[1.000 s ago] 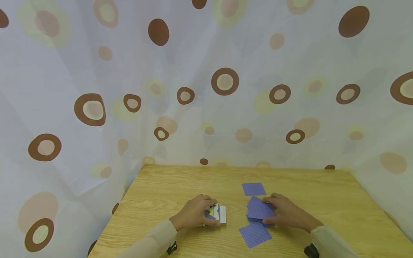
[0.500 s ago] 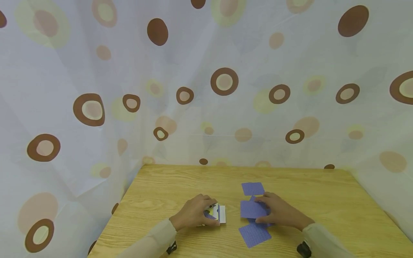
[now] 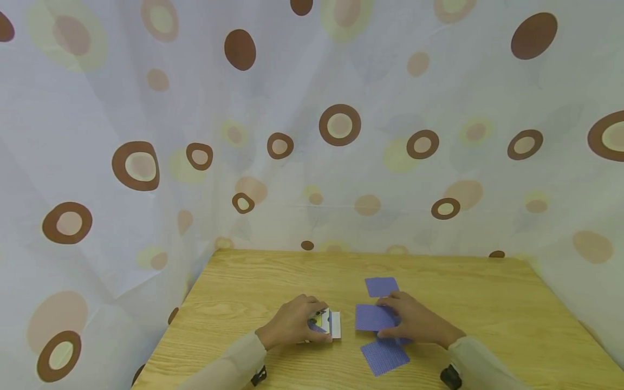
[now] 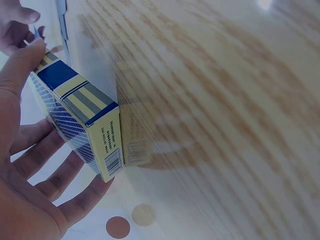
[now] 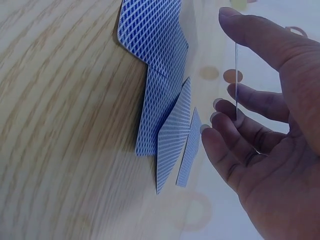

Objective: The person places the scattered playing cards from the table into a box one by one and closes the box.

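Note:
My left hand [image 3: 290, 319] grips a playing-card box [image 4: 106, 142] lying on the wooden table, thumb along one side and fingers along the other. Its white end flap [image 3: 336, 325] sticks out to the right. Just across from that flap, my right hand [image 3: 416, 320] pinches a blue-backed playing card [image 3: 366, 317] between thumb and fingers, above the table. In the right wrist view this card shows edge-on as a thin line. Below it, more blue-patterned cards [image 5: 167, 75] lie overlapping, partly hidden by the right hand and the held card in the head view.
One loose card [image 3: 382, 286] lies farther back, another [image 3: 385, 356] nearer the front. The wooden table [image 3: 263, 276] ends at a white curtain [image 3: 292, 179] with brown circles. Each wrist wears a dark strap.
The right hand has moved left toward the box with the card, which has turned squarer to the flap. The left hand and the box have stayed put.

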Tool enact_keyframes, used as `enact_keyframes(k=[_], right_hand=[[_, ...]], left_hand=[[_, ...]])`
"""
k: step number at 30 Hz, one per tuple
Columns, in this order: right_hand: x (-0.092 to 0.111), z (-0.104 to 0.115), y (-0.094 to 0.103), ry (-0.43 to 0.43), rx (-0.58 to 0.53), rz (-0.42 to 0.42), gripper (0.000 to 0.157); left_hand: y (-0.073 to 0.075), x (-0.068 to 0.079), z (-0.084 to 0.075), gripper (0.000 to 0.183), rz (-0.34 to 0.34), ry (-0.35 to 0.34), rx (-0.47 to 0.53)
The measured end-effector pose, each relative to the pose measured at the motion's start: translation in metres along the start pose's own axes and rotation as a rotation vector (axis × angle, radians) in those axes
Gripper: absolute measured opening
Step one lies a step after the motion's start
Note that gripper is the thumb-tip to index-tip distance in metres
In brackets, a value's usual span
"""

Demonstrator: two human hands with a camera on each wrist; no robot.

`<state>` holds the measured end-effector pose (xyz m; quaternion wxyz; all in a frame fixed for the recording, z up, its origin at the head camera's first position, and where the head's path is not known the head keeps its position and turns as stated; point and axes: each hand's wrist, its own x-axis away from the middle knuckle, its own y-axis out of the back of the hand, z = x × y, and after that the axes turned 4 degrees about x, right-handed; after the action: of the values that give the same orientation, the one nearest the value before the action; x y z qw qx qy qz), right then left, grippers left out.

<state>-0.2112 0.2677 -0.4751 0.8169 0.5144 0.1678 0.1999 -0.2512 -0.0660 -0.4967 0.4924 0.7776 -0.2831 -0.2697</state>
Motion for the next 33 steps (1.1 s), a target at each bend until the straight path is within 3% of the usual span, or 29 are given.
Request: enact_keyframes(k=[33], right_hand=[[-0.02,0.021,-0.009,0.011,0.007,0.013,0.076]], left_hand=[[-0.001,-0.001,0.0,0.078,0.001,-0.007,-0.004]])
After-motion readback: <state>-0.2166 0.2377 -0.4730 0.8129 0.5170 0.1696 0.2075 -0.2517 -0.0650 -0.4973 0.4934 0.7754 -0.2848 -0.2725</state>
